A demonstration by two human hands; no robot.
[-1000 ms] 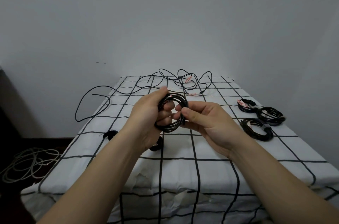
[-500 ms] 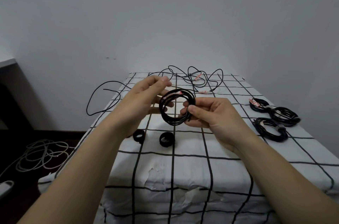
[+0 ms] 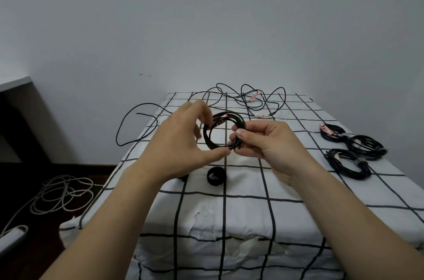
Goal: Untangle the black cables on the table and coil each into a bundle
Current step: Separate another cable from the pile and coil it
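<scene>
A coiled black cable point(image 3: 207, 136) with a pink tag hangs above the middle of the checked table point(image 3: 252, 190). My right hand point(image 3: 263, 144) pinches the coil's right side between thumb and fingers. My left hand point(image 3: 183, 139) touches it with its fingertips at the top left and its thumb at the bottom. A loose tangle of black cables point(image 3: 250, 100) lies at the table's far end, one loop hanging off the left edge. Three finished black bundles point(image 3: 353, 149) lie on the right side.
A black strap ring point(image 3: 216, 176) lies on the cloth under my hands, and a second one peeks out by my left wrist point(image 3: 182, 178). Grey cable point(image 3: 62, 194) is heaped on the dark floor at the left. A wall stands behind the table.
My left hand has let go of its grip on the coil and now only touches it with thumb and fingertips. The right hand has kept its hold. The view shifted left.
</scene>
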